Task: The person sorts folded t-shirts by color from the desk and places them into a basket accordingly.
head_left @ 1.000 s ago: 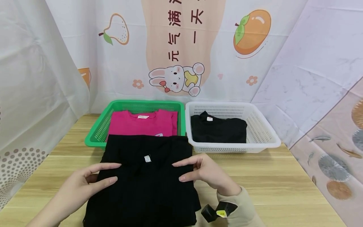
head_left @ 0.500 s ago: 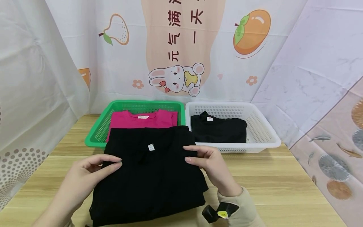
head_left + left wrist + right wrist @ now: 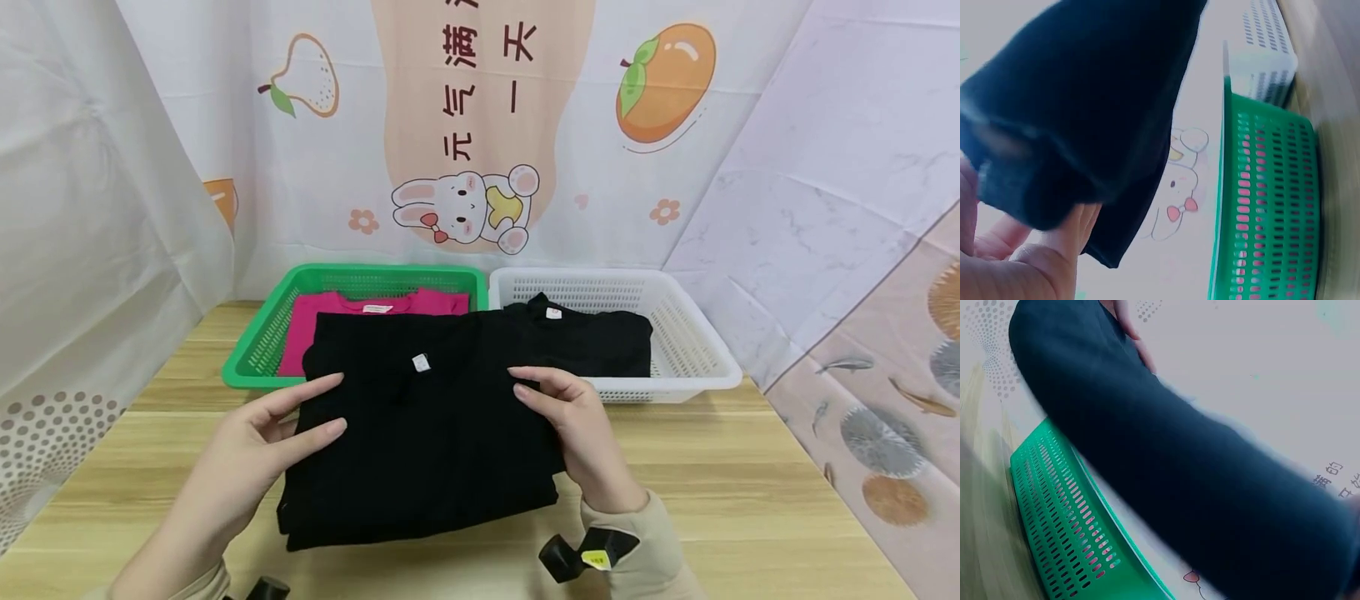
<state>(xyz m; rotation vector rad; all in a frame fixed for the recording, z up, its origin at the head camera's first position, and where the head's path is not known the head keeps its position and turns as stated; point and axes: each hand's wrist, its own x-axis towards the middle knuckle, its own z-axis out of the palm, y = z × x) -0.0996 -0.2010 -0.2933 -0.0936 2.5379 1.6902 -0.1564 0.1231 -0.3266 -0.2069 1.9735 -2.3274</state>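
Observation:
A folded black garment (image 3: 420,450) with a small white label (image 3: 422,362) is held up off the table, in front of the baskets. My left hand (image 3: 258,446) grips its left side, and my right hand (image 3: 581,417) grips its right side. Thumb and a finger of each hand show on top; the other fingers are partly hidden by the cloth. In the left wrist view, the garment's edge (image 3: 1041,169) lies between my left thumb and fingers. The right wrist view shows mostly black cloth (image 3: 1166,462), blurred, with the right hand only at the edge.
A green basket (image 3: 258,367) at the back holds a folded pink shirt (image 3: 318,329). Right beside it, a white basket (image 3: 697,350) holds a folded black shirt (image 3: 600,342). A wooden table (image 3: 720,500) lies beneath, with printed curtains (image 3: 585,83) behind and at the sides.
The black garment has moved forward, up and slightly right, carried by both hands. It now covers more of the pink shirt and the corner between the two baskets.

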